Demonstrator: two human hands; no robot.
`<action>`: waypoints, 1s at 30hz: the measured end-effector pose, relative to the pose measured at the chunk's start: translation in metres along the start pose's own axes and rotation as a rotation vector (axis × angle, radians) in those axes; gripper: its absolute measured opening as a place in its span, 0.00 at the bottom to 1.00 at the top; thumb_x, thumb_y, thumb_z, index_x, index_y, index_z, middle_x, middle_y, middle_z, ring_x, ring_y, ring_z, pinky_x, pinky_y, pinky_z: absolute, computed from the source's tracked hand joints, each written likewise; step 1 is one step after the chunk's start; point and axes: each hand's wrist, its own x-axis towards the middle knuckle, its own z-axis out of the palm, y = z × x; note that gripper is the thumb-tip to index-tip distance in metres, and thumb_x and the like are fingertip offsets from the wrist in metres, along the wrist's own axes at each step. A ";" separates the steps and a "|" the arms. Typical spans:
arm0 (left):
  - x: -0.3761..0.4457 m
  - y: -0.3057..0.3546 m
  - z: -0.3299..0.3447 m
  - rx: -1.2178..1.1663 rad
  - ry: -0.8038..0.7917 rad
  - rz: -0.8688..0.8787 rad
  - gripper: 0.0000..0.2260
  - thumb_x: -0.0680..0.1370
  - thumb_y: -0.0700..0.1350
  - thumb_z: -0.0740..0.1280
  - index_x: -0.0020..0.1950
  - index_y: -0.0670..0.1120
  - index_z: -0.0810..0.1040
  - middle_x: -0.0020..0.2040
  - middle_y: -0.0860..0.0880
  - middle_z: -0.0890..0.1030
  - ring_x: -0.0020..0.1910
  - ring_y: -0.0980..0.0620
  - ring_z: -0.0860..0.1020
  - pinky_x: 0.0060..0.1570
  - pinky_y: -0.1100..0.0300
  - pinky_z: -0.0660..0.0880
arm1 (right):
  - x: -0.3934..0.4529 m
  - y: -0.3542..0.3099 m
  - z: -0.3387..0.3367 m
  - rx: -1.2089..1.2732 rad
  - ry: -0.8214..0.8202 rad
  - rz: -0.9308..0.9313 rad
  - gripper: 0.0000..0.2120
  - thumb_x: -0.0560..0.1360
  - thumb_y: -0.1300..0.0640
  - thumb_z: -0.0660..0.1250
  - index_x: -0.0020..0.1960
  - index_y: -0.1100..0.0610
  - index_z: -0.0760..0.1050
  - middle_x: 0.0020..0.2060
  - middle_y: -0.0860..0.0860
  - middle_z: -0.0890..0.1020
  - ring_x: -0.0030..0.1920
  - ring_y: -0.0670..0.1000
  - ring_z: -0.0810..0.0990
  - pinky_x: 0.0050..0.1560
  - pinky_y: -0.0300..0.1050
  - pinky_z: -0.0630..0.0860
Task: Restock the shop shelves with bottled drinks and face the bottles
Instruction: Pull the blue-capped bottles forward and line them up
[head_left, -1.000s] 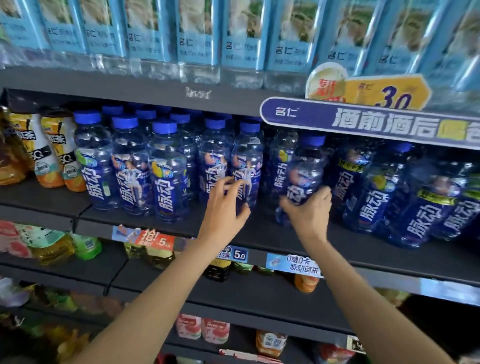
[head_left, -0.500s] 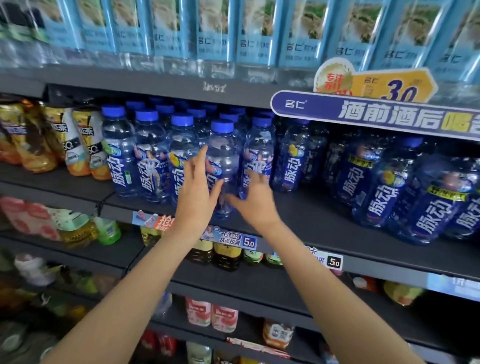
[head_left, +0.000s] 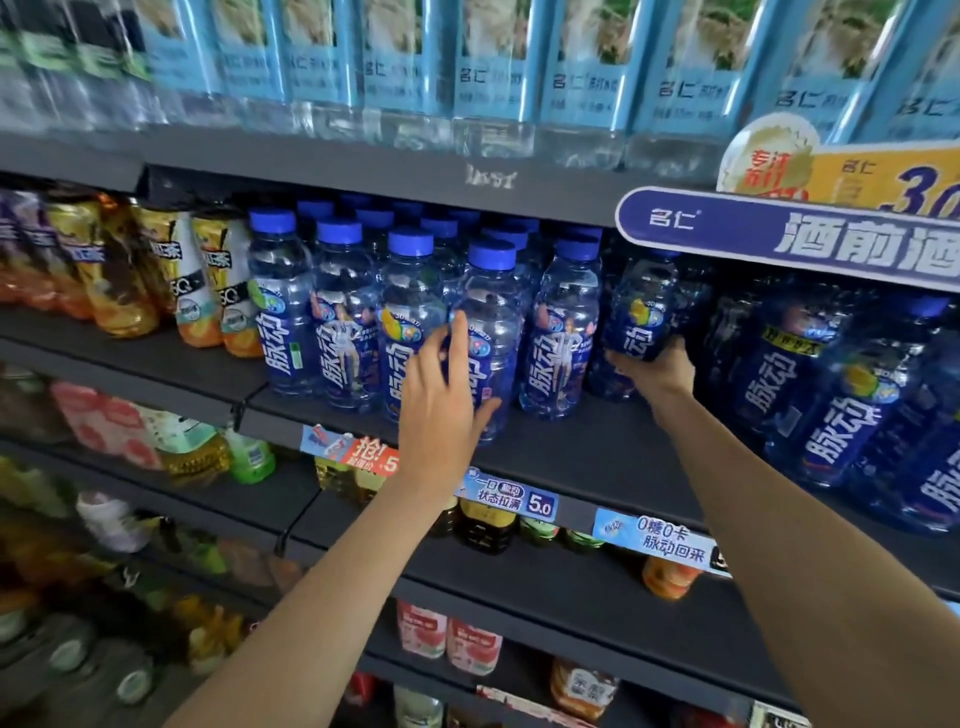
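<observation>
Blue-capped, blue-labelled drink bottles stand in rows on the dark middle shelf (head_left: 571, 457). My left hand (head_left: 441, 400) lies with straight fingers against the front of one front-row bottle (head_left: 491, 332), thumb spread to its right. My right hand (head_left: 654, 369) grips the lower part of another blue bottle (head_left: 641, 312), which sits further right, just under the hanging sign and slightly raised and tilted. A bottle with a figure on its label (head_left: 563, 332) stands between the two hands.
Orange tea bottles (head_left: 218, 291) fill the shelf's left end. Darker blue bottles (head_left: 841, 395) crowd the right. A purple and yellow promo sign (head_left: 789, 234) hangs from the upper shelf, which holds light-blue water bottles (head_left: 493, 78). Price tags (head_left: 511, 501) line the shelf edge; lower shelves hold mixed drinks.
My right hand left the centre bottles, moved right and took hold of a bottle under the sign. My left hand shifted right onto the neighbouring front bottle. The view drifted.
</observation>
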 end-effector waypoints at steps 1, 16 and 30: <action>0.001 -0.002 0.000 0.006 0.008 0.019 0.44 0.67 0.50 0.75 0.74 0.40 0.54 0.63 0.37 0.71 0.57 0.40 0.74 0.56 0.50 0.73 | -0.005 0.000 -0.002 -0.036 0.020 -0.022 0.33 0.68 0.51 0.75 0.63 0.65 0.63 0.60 0.61 0.74 0.59 0.61 0.75 0.56 0.54 0.74; -0.006 -0.014 -0.018 -0.304 -0.150 -0.006 0.36 0.75 0.46 0.68 0.76 0.49 0.50 0.70 0.42 0.62 0.56 0.50 0.73 0.49 0.59 0.74 | -0.129 -0.002 0.002 -0.049 -0.109 -0.166 0.27 0.68 0.55 0.74 0.60 0.61 0.65 0.55 0.55 0.75 0.54 0.54 0.74 0.49 0.43 0.69; 0.018 -0.015 -0.027 -0.060 -0.454 -0.134 0.27 0.75 0.55 0.67 0.64 0.38 0.65 0.55 0.41 0.77 0.53 0.42 0.78 0.45 0.55 0.73 | -0.131 -0.015 0.018 0.064 -0.165 -0.081 0.20 0.70 0.57 0.72 0.60 0.59 0.73 0.51 0.53 0.81 0.51 0.55 0.80 0.57 0.52 0.76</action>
